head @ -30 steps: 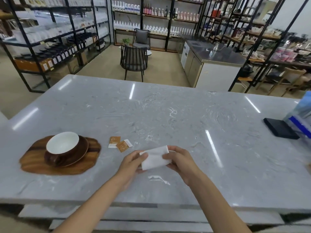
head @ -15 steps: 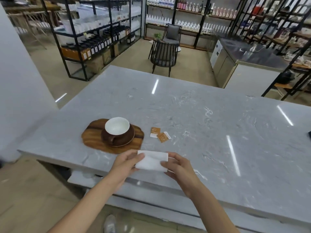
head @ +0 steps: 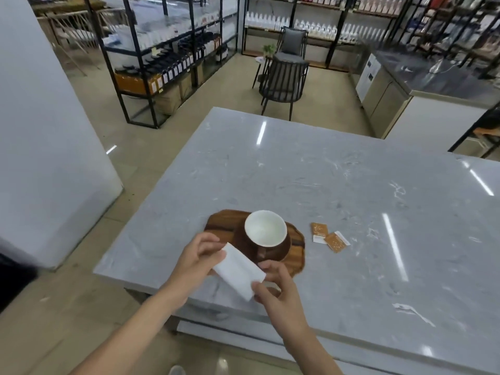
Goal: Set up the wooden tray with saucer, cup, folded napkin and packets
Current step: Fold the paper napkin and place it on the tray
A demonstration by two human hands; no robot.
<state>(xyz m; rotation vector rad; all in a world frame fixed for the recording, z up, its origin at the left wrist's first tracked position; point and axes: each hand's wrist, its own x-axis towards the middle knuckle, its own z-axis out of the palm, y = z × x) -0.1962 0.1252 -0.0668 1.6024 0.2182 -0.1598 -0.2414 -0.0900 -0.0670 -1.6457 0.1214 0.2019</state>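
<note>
1. While both hands are hovering over the near corner of the grey marble table [head: 338, 190], the head view is showing a folded white paper napkin [head: 238, 270] being pinched between them: the left hand [head: 196, 262] is closing its fingers on the upper left end, and the right hand [head: 278, 289] is gripping the lower right end.
2. Just behind the napkin, a brown cup with a white inside [head: 266, 232] is sitting on a dark brown saucer [head: 284, 249] on the scalloped wooden tray [head: 219, 226].
3. Two small orange packets [head: 327, 236] are lying on the table just right of the tray, touching each other.
</note>
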